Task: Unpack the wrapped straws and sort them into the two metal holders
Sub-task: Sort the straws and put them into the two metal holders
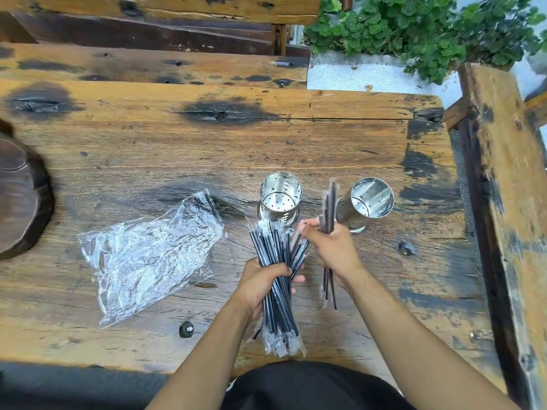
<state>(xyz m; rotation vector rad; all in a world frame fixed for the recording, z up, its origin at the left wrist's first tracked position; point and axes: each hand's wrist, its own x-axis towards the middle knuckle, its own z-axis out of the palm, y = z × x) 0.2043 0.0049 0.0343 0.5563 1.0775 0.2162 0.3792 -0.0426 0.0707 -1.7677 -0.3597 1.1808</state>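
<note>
I see a weathered plank table [207,149] with dark scorched knots, a wooden bench [148,63] beyond its far edge, another bench [509,202] along its right edge, and a white planter [355,75] of green leaves [414,31] past the far right corner, in daylight.

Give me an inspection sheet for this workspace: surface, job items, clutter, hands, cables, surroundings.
Surface: worn wooden table with dark stains.
Job's things: two metal holders, left holder and right holder, both upright and empty; big bundle of black wrapped straws; small bundle of straws.
Clutter: empty clear plastic bag lying left of the holders; dark wooden slab at the left edge.
Grippers: left hand holds the big bundle; right hand holds the small bundle near the right holder.
Cables: nothing seen.
Surroundings: wooden bench behind; green plant at upper right.
</note>
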